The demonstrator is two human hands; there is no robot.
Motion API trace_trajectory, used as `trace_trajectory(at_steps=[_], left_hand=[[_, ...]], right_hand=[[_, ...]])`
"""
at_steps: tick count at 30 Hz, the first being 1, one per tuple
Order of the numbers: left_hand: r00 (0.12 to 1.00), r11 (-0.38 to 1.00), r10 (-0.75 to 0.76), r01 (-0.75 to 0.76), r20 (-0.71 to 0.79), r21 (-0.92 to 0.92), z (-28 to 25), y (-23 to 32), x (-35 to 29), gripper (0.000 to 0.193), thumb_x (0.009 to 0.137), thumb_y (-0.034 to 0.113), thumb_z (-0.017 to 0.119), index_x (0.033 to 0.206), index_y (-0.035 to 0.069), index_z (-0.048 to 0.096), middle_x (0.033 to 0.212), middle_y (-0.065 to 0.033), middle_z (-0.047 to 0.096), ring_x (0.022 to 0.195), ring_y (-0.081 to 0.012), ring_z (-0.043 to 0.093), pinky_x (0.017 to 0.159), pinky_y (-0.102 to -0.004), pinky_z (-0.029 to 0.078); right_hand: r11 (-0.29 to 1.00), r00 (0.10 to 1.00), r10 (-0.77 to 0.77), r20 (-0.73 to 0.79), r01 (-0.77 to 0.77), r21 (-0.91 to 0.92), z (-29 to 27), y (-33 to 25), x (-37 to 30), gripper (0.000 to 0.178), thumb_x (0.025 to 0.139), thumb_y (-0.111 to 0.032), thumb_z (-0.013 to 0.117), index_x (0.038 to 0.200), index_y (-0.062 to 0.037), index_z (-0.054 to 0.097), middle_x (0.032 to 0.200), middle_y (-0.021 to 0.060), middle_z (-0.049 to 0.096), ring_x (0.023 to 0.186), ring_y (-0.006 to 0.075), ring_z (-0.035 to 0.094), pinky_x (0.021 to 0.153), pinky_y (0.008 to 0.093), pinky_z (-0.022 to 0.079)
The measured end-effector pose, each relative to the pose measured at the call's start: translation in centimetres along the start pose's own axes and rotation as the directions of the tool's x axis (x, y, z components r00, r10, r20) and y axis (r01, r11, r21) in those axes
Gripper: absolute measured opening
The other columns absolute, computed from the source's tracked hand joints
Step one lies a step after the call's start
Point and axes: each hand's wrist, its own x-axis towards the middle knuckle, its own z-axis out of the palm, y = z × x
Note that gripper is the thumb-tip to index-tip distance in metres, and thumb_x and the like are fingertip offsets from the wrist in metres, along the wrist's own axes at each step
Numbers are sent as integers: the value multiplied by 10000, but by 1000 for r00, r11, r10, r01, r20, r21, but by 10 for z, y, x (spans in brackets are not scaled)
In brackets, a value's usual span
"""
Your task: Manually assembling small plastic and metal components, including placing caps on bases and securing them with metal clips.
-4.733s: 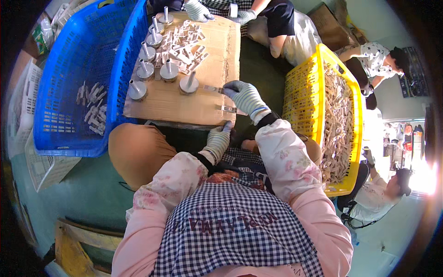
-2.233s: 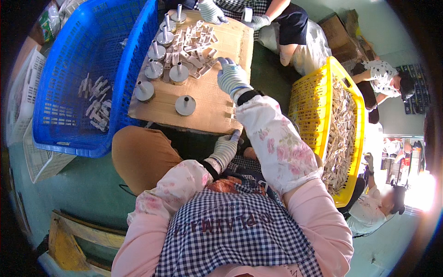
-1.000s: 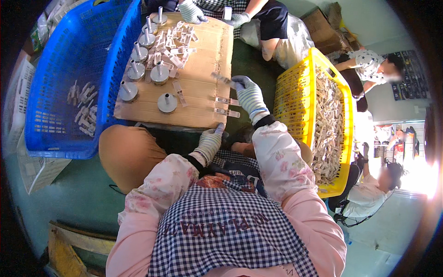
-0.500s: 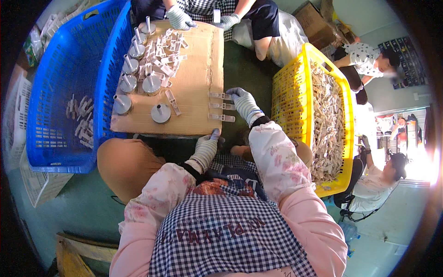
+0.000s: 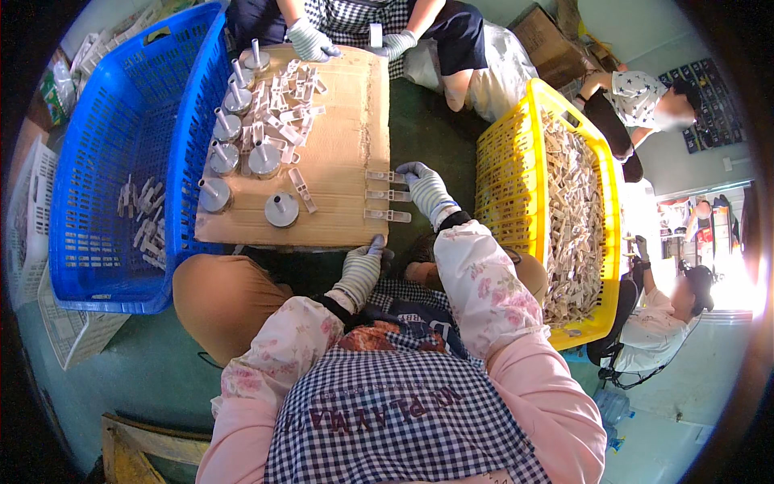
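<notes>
A brown cardboard sheet (image 5: 347,129) lies in front of me with three pale plastic clips in a row, overhanging its right edge: a far clip (image 5: 385,176), a middle clip (image 5: 388,195) and a near clip (image 5: 388,215). My right hand (image 5: 430,192), in a striped glove, pinches the outer end of the far one. At the sheet's near right corner my gloved left hand (image 5: 359,273) grips the edge, thumb on top, its other fingers partly hidden. Several round metal pieces with upright stems, such as one near piece (image 5: 281,210), stand on the left beside a loose clip pile (image 5: 282,101).
A blue basket (image 5: 181,153) holding some clips stands left. The yellow basket (image 5: 542,210) on my right is full of clips. Across the sheet, a co-worker's gloved hands (image 5: 313,40) are at its far edge. Two more people (image 5: 645,101) sit at the far right.
The whole view has shifted slightly. My hands keep their places at the sheet's corner and the far clip. One person at the far right has moved an arm.
</notes>
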Motion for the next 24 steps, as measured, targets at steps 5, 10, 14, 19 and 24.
trace_trajectory(at_steps=[5, 10, 14, 19, 24], left_hand=[[1000, 997, -15, 16, -24, 77, -1, 5, -6, 414, 924, 459, 599, 804, 77, 703, 710, -13, 669, 574, -107, 534, 542, -263, 439], [1000, 996, 22, -21, -7, 88, -3, -4, 2, 427, 930, 461, 590, 792, 73, 705, 709, -19, 670, 585, -107, 544, 560, -262, 445], [1000, 996, 28, -28, 1, 88, 1, 0, -2, 433, 941, 448, 577, 810, 56, 704, 729, -34, 680, 612, -110, 569, 578, -268, 462], [999, 998, 43, -44, 15, 38, -4, -8, 5, 419, 952, 422, 568, 834, 43, 702, 752, -42, 687, 650, -124, 600, 599, -277, 484], [1000, 999, -10, 10, 6, 35, 5, -2, 1, 431, 952, 439, 561, 829, 52, 706, 744, -31, 683, 631, -125, 583, 596, -276, 476]], right_hand=[[990, 998, -55, -29, 50, -130, 0, 6, 2, 196, 934, 13, 490, 1030, -50, 649, 944, 70, 673, 836, 147, 576, 809, 285, 490], [992, 997, -59, -39, 54, -117, 1, 14, 7, 188, 930, 7, 503, 1020, -55, 656, 931, 72, 673, 834, 144, 575, 812, 284, 489], [993, 997, -60, -40, 55, -108, -1, 12, 5, 186, 931, 5, 503, 1017, -58, 656, 923, 66, 672, 833, 141, 573, 805, 283, 488], [982, 996, -70, -53, 59, -182, 9, -3, -6, 187, 932, 5, 500, 1013, -57, 656, 908, 63, 672, 806, 142, 571, 776, 281, 487], [979, 989, -124, -81, 109, -174, -2, 28, 9, 203, 925, 5, 493, 1016, -69, 659, 880, 70, 680, 776, 142, 577, 760, 278, 483]])
